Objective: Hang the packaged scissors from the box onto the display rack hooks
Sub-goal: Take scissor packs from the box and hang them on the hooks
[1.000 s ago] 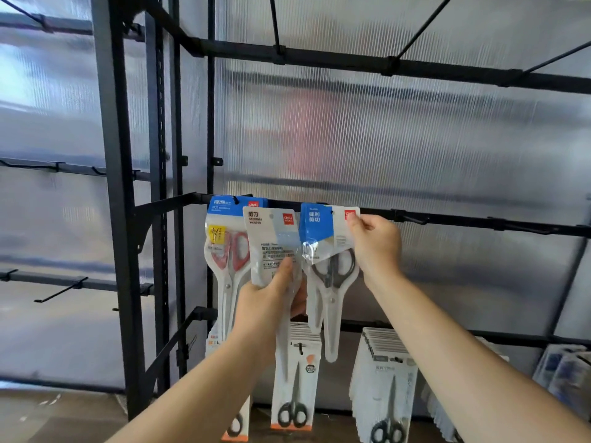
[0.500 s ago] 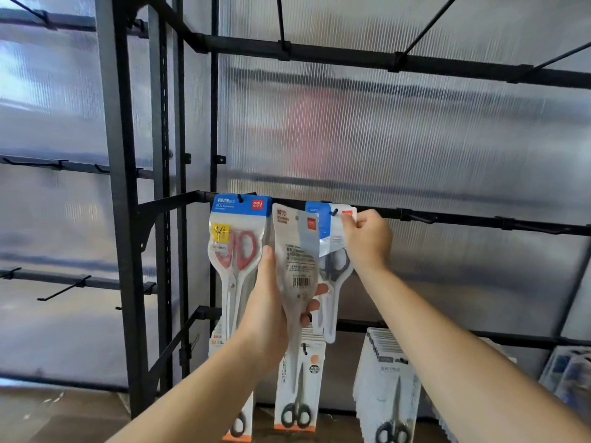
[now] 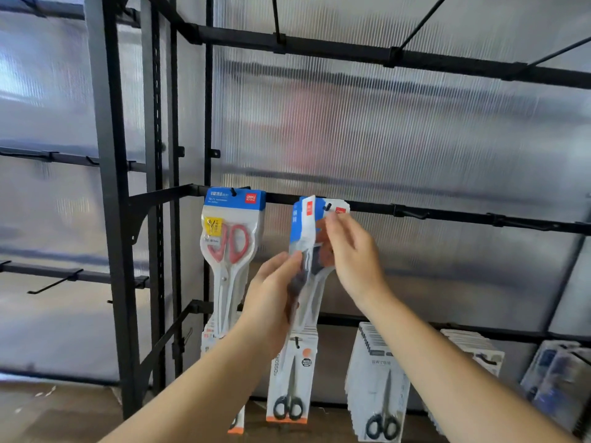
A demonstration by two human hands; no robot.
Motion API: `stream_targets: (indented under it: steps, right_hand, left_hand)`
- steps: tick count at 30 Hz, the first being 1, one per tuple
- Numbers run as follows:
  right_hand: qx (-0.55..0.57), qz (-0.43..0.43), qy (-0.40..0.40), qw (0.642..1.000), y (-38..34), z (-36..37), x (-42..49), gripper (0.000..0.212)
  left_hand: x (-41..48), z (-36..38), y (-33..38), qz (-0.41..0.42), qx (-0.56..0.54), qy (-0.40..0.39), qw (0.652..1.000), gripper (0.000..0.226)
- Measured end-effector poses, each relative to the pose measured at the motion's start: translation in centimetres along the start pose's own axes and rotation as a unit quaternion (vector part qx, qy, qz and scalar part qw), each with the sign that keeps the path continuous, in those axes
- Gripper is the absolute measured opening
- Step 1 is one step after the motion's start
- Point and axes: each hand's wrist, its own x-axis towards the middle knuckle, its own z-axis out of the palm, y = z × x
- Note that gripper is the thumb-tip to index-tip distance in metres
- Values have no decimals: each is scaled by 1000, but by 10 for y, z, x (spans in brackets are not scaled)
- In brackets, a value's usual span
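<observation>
My left hand (image 3: 271, 295) grips a clear scissors pack (image 3: 305, 231) with a blue-and-white header, turned nearly edge-on, its top at the middle rail (image 3: 454, 215) of the black display rack. Just behind it another pack (image 3: 341, 208) hangs on a hook (image 3: 327, 206). My right hand (image 3: 355, 254) is blurred, its fingers loosely extended against the top of these packs just below the hook. A pack of red-handled scissors (image 3: 233, 241) hangs on the hook to the left. No box is in view.
Bare hooks (image 3: 412, 214) stick out along the rail to the right. On the lower rail hang several black-handled scissors packs (image 3: 289, 382) and a thick stack of them (image 3: 377, 391). More packs (image 3: 556, 372) lie at the far right. Black uprights (image 3: 108, 219) stand on the left.
My left hand has carried its pack rightward and up to the hook with the grey scissors pack. My right hand has let go of that pack's top corner and dropped slightly.
</observation>
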Motion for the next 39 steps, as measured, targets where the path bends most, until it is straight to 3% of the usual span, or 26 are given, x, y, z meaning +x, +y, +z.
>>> stream_targets:
  steps: [3,6,9,11,14,16,20,26,36,39]
  right_hand:
    - [-12,-14,3,1000,0,-1,-1,15]
    - [-35,-3,42,998,3,-9,3,9]
    - [-54,10,70,996,6,-17,8,11]
    - [-42,21,88,995,8,-22,12,7]
    - [-19,28,115,993,9,-25,17,33]
    - [-37,12,125,991,10,-26,20,42]
    - [-97,-8,105,990,16,-29,24,39]
    - [-160,-27,97,982,28,-28,29,38]
    - [-255,-27,77,964,37,-22,37,42]
    - [-269,-25,40,962,44,-21,35,50]
  left_hand:
    - [4,9,-3,35,-1,81,996,43]
    - [4,16,-2,70,97,135,984,38]
    - [2,22,1,119,215,134,960,30]
    - [5,24,5,165,271,108,942,40]
    - [15,26,14,215,371,61,901,70]
    - [20,29,21,216,453,37,864,72]
    - [27,35,27,197,520,6,831,67]
    - [34,40,30,171,569,1,804,71]
    - [52,41,31,151,595,16,789,61]
    - [62,34,23,173,651,23,739,62]
